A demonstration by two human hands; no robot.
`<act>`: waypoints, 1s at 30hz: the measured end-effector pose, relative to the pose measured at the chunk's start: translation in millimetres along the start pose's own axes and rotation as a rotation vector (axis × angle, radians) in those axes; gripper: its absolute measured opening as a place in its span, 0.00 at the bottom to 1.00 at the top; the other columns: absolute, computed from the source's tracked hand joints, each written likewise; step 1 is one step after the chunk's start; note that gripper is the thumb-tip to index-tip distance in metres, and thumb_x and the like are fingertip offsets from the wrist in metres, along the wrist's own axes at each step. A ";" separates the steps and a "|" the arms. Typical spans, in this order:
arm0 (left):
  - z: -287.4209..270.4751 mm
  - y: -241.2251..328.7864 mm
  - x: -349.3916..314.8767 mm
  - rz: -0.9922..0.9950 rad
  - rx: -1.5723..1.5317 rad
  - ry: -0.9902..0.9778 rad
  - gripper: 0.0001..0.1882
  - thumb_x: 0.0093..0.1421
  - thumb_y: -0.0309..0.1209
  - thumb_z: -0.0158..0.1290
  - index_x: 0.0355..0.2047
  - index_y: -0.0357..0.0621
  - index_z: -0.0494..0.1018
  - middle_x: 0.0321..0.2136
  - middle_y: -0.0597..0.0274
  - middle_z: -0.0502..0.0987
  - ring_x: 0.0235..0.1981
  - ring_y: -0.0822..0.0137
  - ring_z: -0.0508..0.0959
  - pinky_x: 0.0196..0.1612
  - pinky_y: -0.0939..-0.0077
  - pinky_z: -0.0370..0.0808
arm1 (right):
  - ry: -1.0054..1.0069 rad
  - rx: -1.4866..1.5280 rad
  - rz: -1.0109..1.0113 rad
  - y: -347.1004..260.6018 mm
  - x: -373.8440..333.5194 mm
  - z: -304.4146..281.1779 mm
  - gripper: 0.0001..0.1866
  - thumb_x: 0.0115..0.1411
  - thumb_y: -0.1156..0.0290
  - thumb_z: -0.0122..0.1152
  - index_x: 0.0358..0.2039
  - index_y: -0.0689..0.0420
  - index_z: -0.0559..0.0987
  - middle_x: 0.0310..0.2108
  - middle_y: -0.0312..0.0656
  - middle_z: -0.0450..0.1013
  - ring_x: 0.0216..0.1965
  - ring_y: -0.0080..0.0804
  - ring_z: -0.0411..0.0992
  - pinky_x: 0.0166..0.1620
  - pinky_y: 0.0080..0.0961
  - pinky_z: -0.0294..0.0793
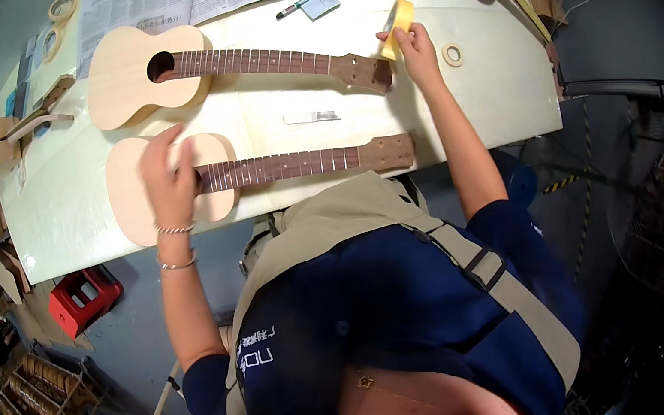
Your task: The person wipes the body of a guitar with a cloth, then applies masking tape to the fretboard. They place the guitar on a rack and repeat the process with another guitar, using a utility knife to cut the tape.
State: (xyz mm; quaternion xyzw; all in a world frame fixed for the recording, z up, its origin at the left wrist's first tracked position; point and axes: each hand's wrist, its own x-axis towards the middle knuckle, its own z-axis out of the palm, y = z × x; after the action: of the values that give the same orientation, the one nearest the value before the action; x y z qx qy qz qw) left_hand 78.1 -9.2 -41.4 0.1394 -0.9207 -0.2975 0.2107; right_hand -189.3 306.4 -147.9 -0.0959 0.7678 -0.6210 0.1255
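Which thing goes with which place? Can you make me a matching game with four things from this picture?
Things:
1. Newspapers
2. Bright yellow tape roll
3. Red stool
4. Left hand

Places:
A. Over the body of the nearer pale guitar
B. Below the near edge of the table, at the left
C. Along the table's far edge
D. In the right hand

Right pairs: 1-C, 2-D, 3-B, 4-A
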 end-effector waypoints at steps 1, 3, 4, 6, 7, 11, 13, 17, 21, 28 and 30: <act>13.5 24.8 4.5 -0.077 -0.178 -0.080 0.10 0.58 0.29 0.51 0.36 0.36 0.75 0.33 0.53 0.77 0.37 0.58 0.76 0.43 0.70 0.70 | -0.021 0.378 0.027 -13.1 -18.2 12.2 0.20 0.63 0.64 0.49 0.47 0.67 0.60 0.38 0.50 0.75 0.40 0.34 0.74 0.45 0.27 0.72; 44.0 52.9 7.5 -0.134 -0.378 -0.232 0.09 0.58 0.31 0.52 0.35 0.38 0.76 0.33 0.55 0.78 0.36 0.64 0.77 0.41 0.75 0.71 | -0.043 0.764 0.016 -46.0 -61.6 37.2 0.24 0.58 0.78 0.54 0.52 0.67 0.57 0.49 0.55 0.67 0.53 0.40 0.67 0.56 0.32 0.66; 63.9 60.1 5.2 -0.187 -0.498 -0.262 0.11 0.57 0.33 0.54 0.36 0.38 0.76 0.34 0.57 0.78 0.38 0.67 0.77 0.43 0.77 0.71 | -0.008 0.852 0.019 -55.8 -79.7 48.2 0.26 0.56 0.81 0.55 0.53 0.67 0.57 0.51 0.54 0.65 0.55 0.40 0.65 0.58 0.33 0.64; 98.1 76.4 -1.1 -0.279 -0.825 -0.301 0.19 0.53 0.31 0.60 0.44 0.36 0.72 0.40 0.58 0.77 0.42 0.68 0.76 0.48 0.75 0.72 | 0.091 0.945 0.064 -74.4 -109.5 65.2 0.29 0.53 0.85 0.56 0.55 0.64 0.57 0.53 0.53 0.63 0.57 0.40 0.62 0.60 0.33 0.62; 108.7 84.7 -4.7 -0.355 -0.970 -0.312 0.22 0.51 0.28 0.61 0.46 0.34 0.70 0.40 0.56 0.75 0.41 0.69 0.76 0.48 0.76 0.73 | 0.150 0.950 0.108 -81.7 -121.5 71.8 0.31 0.52 0.87 0.56 0.55 0.63 0.57 0.54 0.53 0.62 0.58 0.40 0.62 0.60 0.33 0.62; 122.3 113.2 -20.3 -0.684 -1.261 -0.305 0.17 0.55 0.24 0.58 0.45 0.36 0.71 0.38 0.60 0.76 0.38 0.76 0.76 0.40 0.86 0.73 | 0.161 0.981 0.136 -90.7 -157.1 91.2 0.23 0.52 0.87 0.57 0.47 0.59 0.64 0.51 0.48 0.68 0.54 0.31 0.65 0.55 0.27 0.66; 126.2 111.0 -29.5 -0.682 -1.274 -0.235 0.11 0.55 0.25 0.58 0.38 0.36 0.73 0.33 0.63 0.77 0.33 0.77 0.75 0.37 0.86 0.72 | 0.120 1.013 0.108 -80.2 -169.8 97.6 0.20 0.56 0.83 0.54 0.48 0.57 0.64 0.54 0.49 0.65 0.56 0.31 0.62 0.59 0.31 0.59; 125.8 107.4 -49.8 -0.725 -1.201 -0.169 0.06 0.56 0.25 0.57 0.32 0.36 0.73 0.29 0.65 0.77 0.29 0.78 0.73 0.34 0.86 0.70 | 0.024 1.172 0.160 -61.4 -190.7 103.7 0.20 0.60 0.77 0.51 0.53 0.55 0.63 0.59 0.49 0.60 0.63 0.36 0.54 0.64 0.36 0.47; 105.3 73.4 -64.1 -0.598 -0.942 -0.196 0.03 0.57 0.24 0.55 0.31 0.37 0.73 0.28 0.67 0.75 0.30 0.79 0.73 0.35 0.86 0.70 | 0.114 1.717 0.474 -54.6 -195.2 82.3 0.22 0.57 0.79 0.48 0.54 0.58 0.66 0.61 0.44 0.58 0.65 0.37 0.50 0.67 0.44 0.39; 18.2 -45.9 -78.9 -0.533 -0.134 0.049 0.05 0.54 0.29 0.58 0.28 0.41 0.75 0.26 0.64 0.73 0.28 0.71 0.72 0.34 0.80 0.72 | 0.230 1.295 -0.025 -15.5 -201.2 -25.3 0.32 0.60 0.63 0.55 0.59 0.66 0.58 0.57 0.46 0.63 0.62 0.38 0.57 0.66 0.43 0.45; 25.1 -57.6 -74.2 -0.574 -0.214 0.050 0.06 0.54 0.30 0.58 0.30 0.40 0.76 0.25 0.64 0.74 0.27 0.70 0.73 0.32 0.79 0.72 | 0.216 0.085 -0.125 -13.7 -196.6 -2.2 0.40 0.61 0.55 0.53 0.63 0.66 0.47 0.59 0.50 0.60 0.63 0.44 0.55 0.63 0.36 0.50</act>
State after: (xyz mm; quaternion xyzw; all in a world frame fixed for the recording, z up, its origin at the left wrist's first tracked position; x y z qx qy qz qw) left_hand 138.6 -13.7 -117.4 0.3781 -0.8016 -0.4367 0.1540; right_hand -3.4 365.2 -119.6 -0.0709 0.7423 -0.6663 0.0072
